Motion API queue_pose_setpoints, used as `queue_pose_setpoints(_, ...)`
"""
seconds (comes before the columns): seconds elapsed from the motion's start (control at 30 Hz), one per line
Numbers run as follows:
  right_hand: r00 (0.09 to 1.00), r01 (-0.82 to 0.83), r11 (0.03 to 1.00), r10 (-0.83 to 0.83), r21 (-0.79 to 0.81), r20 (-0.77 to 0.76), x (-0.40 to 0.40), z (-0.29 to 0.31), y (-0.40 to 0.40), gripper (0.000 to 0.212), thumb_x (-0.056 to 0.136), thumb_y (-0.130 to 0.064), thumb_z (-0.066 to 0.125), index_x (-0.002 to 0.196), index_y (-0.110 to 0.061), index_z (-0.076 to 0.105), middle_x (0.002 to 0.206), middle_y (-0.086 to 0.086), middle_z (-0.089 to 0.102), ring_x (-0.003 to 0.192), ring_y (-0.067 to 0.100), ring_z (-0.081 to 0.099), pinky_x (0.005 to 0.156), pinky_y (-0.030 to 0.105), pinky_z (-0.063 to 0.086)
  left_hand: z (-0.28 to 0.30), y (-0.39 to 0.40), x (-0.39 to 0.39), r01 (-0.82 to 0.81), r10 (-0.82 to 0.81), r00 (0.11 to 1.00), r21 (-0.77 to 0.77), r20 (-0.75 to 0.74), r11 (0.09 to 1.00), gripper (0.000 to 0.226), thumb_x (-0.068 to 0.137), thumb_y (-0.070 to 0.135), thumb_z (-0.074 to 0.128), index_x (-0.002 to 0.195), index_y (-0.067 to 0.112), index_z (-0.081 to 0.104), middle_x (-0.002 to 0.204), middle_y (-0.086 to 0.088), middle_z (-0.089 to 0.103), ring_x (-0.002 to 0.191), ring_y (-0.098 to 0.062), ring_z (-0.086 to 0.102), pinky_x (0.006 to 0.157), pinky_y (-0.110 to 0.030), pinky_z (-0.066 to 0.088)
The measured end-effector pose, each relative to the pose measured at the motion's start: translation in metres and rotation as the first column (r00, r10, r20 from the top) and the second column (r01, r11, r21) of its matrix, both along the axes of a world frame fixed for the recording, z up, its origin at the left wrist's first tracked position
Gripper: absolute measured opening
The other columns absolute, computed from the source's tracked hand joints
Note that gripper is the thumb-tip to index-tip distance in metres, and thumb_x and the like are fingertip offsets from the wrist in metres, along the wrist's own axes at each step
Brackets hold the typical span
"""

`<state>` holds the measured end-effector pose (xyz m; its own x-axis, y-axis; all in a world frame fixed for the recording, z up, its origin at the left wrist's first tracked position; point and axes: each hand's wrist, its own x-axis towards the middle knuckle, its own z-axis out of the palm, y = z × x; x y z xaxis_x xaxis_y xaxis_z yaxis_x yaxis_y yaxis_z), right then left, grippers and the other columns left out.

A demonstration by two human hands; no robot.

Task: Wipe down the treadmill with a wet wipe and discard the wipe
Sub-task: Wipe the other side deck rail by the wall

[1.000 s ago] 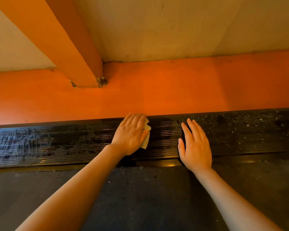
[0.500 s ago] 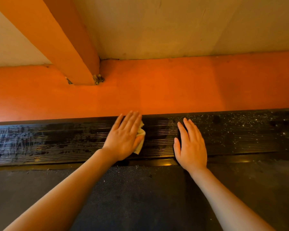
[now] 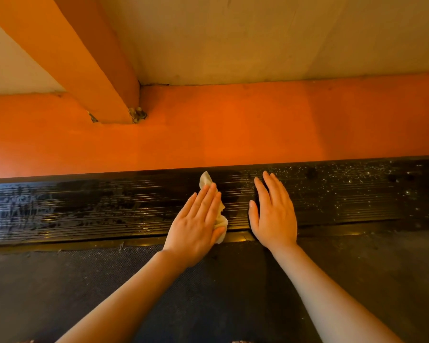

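Note:
The treadmill's black ribbed side rail [image 3: 97,206] runs across the view, wet and streaked on its left part. My left hand [image 3: 196,219] lies flat on the rail with straight fingers and presses a crumpled pale wet wipe [image 3: 206,180] against it. The wipe shows beyond my fingertips and beside my thumb. My right hand [image 3: 273,211] rests flat on the rail just to the right, holding nothing. The rail to the right of that hand [image 3: 357,186] is speckled with dust.
The dark textured running belt [image 3: 109,280] lies below the rail, under my forearms. An orange frame beam [image 3: 233,132] borders the rail's far side, and an orange upright [image 3: 84,58] rises from it at the left. Beige floor [image 3: 282,33] lies beyond.
My left hand has slid with the wipe toward me and to the right, closer to my right hand; more wipe now shows past my fingertips. My right hand stays put.

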<state>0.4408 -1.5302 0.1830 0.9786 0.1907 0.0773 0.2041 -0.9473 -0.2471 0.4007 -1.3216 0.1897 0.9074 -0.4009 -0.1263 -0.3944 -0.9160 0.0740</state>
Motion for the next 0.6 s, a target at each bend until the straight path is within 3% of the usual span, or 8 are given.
queue_pose_setpoints(0.1,1.000,0.004,1.000,-0.003,0.003,-0.005,0.000,0.000,0.000,0.054,0.099,-0.037,0.034,0.142,-0.008,0.048,0.151,0.016,0.043,0.141,0.031,0.037,0.113,0.042,0.034,0.003,-0.013,0.019,-0.011,0.011,1.000,0.018,-0.026,1.000,0.068,0.103,0.051,0.017,0.154,0.006,0.017,0.162,-0.015,0.010,0.150,-0.029,0.008,0.123,-0.043,0.011)
queue_pose_setpoints(0.27,0.999,-0.009,0.999,0.011,0.035,-0.033,0.001,0.001,-0.003,0.054,0.100,-0.039,0.033,0.142,-0.009,0.049,0.151,0.015,0.042,0.142,0.030,0.036,0.113,0.040,0.032,0.008,-0.034,0.055,-0.019,0.020,0.999,0.032,-0.048,0.999,0.067,0.103,0.053,0.009,0.154,0.012,-0.006,0.161,-0.009,-0.016,0.148,-0.025,-0.019,0.119,-0.039,-0.013)
queue_pose_setpoints(0.33,0.998,-0.011,0.997,0.016,0.075,-0.065,0.002,0.002,-0.005,0.054,0.101,-0.040,0.031,0.143,-0.010,0.048,0.152,0.014,0.041,0.143,0.030,0.035,0.113,0.041,0.033,0.009,-0.034,0.057,-0.029,0.028,0.997,-0.015,-0.073,0.999,0.069,0.102,0.054,0.012,0.155,0.015,-0.007,0.161,-0.006,-0.018,0.147,-0.021,-0.022,0.117,-0.035,-0.018)
queue_pose_setpoints(0.43,0.995,0.013,0.986,0.003,0.167,-0.096,0.001,0.007,-0.004,0.057,0.101,-0.042,0.028,0.145,-0.010,0.045,0.154,0.013,0.039,0.144,0.029,0.032,0.114,0.043,0.031,0.014,-0.025,0.053,-0.051,0.020,0.992,-0.244,-0.128,0.968,0.069,0.101,0.058,0.020,0.157,0.022,0.002,0.163,0.001,-0.009,0.149,-0.012,-0.017,0.117,-0.027,-0.019)
queue_pose_setpoints(0.5,0.996,0.006,0.980,0.011,0.197,-0.085,0.000,0.011,0.000,0.058,0.101,-0.044,0.029,0.147,-0.010,0.042,0.155,0.013,0.037,0.145,0.028,0.030,0.116,0.041,0.025,0.018,-0.015,0.049,-0.072,0.033,0.993,-0.369,-0.112,0.927,0.066,0.100,0.056,0.024,0.156,0.023,0.011,0.163,0.003,0.004,0.150,-0.009,-0.005,0.121,-0.030,-0.009)
queue_pose_setpoints(0.6,0.993,-0.084,0.976,0.099,0.203,-0.066,0.000,0.016,0.013,0.060,0.102,-0.045,0.030,0.150,-0.010,0.037,0.158,0.010,0.032,0.148,0.024,0.023,0.120,0.041,0.018,0.019,0.009,0.043,-0.157,0.171,0.985,-0.374,0.004,0.914,0.059,0.101,0.048,0.026,0.151,0.019,0.032,0.159,-0.001,0.026,0.148,-0.010,0.012,0.122,-0.034,0.005)
